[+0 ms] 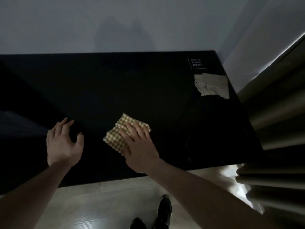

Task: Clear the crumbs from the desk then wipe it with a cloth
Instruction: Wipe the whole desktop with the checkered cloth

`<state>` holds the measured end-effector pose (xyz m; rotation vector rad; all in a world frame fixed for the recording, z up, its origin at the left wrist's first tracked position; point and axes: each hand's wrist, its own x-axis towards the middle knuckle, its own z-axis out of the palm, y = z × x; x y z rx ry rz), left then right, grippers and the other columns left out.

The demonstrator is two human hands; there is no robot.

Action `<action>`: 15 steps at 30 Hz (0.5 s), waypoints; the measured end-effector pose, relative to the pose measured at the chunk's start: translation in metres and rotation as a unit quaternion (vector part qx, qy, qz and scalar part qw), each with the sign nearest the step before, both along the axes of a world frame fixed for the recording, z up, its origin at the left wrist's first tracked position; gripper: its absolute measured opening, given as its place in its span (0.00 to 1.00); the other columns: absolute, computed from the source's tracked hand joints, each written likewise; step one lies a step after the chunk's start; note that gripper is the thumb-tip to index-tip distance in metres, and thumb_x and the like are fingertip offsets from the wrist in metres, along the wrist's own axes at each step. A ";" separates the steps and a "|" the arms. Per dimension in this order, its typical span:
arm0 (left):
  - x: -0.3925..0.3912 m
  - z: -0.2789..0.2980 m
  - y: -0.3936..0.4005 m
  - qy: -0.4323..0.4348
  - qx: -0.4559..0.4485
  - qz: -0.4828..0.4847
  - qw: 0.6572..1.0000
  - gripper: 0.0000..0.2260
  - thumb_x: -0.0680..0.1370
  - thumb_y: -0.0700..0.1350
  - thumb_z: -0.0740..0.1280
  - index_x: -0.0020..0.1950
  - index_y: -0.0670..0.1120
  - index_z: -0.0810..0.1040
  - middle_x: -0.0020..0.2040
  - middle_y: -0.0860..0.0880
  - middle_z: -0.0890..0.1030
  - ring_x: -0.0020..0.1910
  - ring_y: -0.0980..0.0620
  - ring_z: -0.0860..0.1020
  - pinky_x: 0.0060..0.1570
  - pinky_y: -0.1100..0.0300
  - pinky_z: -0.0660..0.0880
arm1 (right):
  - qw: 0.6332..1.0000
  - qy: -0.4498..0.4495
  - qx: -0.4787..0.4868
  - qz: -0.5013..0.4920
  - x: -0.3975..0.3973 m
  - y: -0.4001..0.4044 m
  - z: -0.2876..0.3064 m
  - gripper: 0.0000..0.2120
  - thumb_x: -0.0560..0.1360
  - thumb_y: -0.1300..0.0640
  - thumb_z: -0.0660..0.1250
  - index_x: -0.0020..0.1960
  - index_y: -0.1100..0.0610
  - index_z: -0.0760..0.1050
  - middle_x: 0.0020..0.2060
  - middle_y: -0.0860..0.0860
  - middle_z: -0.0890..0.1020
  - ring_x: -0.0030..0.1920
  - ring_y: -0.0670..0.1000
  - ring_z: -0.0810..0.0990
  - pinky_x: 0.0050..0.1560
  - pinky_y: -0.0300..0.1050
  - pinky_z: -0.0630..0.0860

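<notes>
Two hands work the black desk (148, 90): my left hand (63, 142) rests spread at eight o'clock, my right hand (138, 146) presses flat, fingers straight, on the checked cloth (115, 136) near centre. The cloth's long axis runs seven to one o'clock, its near half hidden under my palm. A beige cloth (212, 85) lies at two o'clock; any crumbs are lost in the dark.

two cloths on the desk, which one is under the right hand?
The checked cloth, near the front edge: the right hand presses flat on it. The plain beige cloth lies untouched at the far right corner.
</notes>
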<state>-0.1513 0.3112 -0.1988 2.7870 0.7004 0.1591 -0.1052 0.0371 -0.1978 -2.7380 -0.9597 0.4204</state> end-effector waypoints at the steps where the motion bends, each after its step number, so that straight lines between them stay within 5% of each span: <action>1: -0.001 0.000 0.000 0.004 -0.002 0.000 1.000 0.29 0.76 0.59 0.56 0.75 0.48 0.68 0.77 0.47 0.66 0.78 0.45 0.60 0.78 0.45 0.56 | 1.000 -0.011 0.006 0.015 0.002 -0.014 0.000 0.35 0.82 0.45 0.58 0.84 0.47 0.47 0.85 0.49 0.45 0.84 0.55 0.39 0.82 0.61 0.40; 7: -0.001 0.005 0.001 0.037 -0.015 -0.013 0.999 0.29 0.77 0.58 0.56 0.76 0.48 0.65 0.79 0.47 0.63 0.79 0.44 0.58 0.78 0.45 0.54 | 0.992 -0.126 0.025 -0.010 0.036 -0.135 0.012 0.32 0.82 0.56 0.61 0.82 0.45 0.51 0.82 0.51 0.57 0.83 0.55 0.53 0.83 0.59 0.48; 12: -0.003 0.015 0.005 0.083 -0.009 -0.032 0.996 0.27 0.81 0.55 0.60 0.79 0.47 0.62 0.80 0.47 0.59 0.80 0.44 0.55 0.79 0.47 0.54 | 0.966 -0.085 -0.038 -0.243 0.047 -0.240 -0.005 0.31 0.82 0.46 0.52 0.83 0.55 0.58 0.80 0.60 0.63 0.80 0.63 0.60 0.80 0.65 0.55; 15: 0.007 0.030 0.011 0.154 -0.031 -0.036 0.987 0.30 0.80 0.58 0.61 0.80 0.49 0.60 0.81 0.49 0.57 0.79 0.44 0.57 0.78 0.49 0.58 | 0.934 -0.042 -0.052 -0.352 0.031 -0.267 -0.006 0.35 0.80 0.40 0.47 0.84 0.54 0.54 0.82 0.60 0.59 0.82 0.63 0.56 0.81 0.64 0.50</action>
